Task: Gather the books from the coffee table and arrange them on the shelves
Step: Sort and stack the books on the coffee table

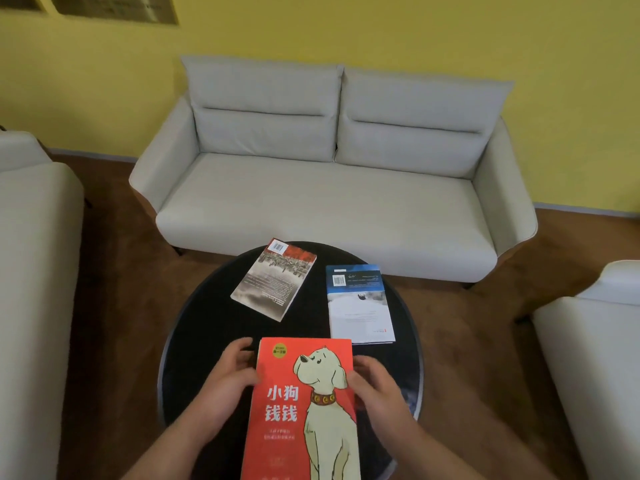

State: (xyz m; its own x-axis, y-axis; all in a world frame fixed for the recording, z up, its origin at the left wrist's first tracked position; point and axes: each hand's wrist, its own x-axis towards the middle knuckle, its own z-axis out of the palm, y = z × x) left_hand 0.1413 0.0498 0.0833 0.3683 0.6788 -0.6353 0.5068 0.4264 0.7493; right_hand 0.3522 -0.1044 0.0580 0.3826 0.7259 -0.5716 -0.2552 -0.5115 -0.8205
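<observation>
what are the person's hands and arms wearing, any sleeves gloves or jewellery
Nothing worn shows. The left hand and right hand are ungloved, with no ring visible. Both forearms are bare to the picture's lower edge, with no sleeve, watch or band in view.

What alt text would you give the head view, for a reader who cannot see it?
The left hand and right hand hold a red book with a cartoon dog by its side edges over a round black coffee table. A grey book and a blue-and-white book lie flat on it, apart, before a pale sofa.
</observation>
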